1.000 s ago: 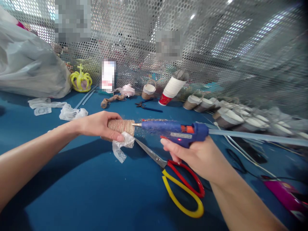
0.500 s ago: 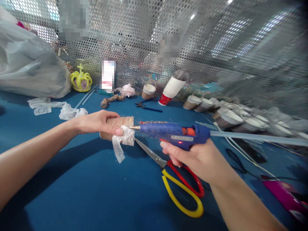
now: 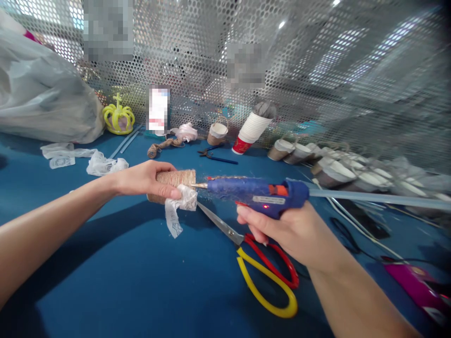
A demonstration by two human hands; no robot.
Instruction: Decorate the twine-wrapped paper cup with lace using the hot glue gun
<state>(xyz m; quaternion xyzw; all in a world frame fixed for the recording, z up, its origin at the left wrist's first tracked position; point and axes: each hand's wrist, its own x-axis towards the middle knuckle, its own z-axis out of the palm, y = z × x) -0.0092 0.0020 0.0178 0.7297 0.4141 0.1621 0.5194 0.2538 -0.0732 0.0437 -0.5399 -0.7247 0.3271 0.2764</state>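
My left hand [image 3: 150,180] is wrapped around a twine-covered cup [image 3: 178,178] lying on its side, its open end to the right. A white lace strip [image 3: 183,199] lies against the cup near its rim, under my thumb, with a loose end hanging down. In my right hand [image 3: 289,230] is a blue glue gun [image 3: 239,190], its red light lit and a long clear glue stick [image 3: 373,197] coming out of its back. The gun's metal nozzle is at the cup's rim, just above the lace. Below it lie scissors [image 3: 230,233] with one red and one yellow handle.
Behind are pliers [image 3: 221,158], twine [image 3: 153,150], a small handled basket [image 3: 217,133] and stacked paper cups [image 3: 252,129] against a perforated metal screen. Rows of small baskets [image 3: 331,171] stand right, beside a cord and dark phone [image 3: 368,223]. More lace [image 3: 102,164] lies left.
The glue gun has shifted slightly right, its nozzle tip still at the cup's rim. My left hand and the cup have barely moved.
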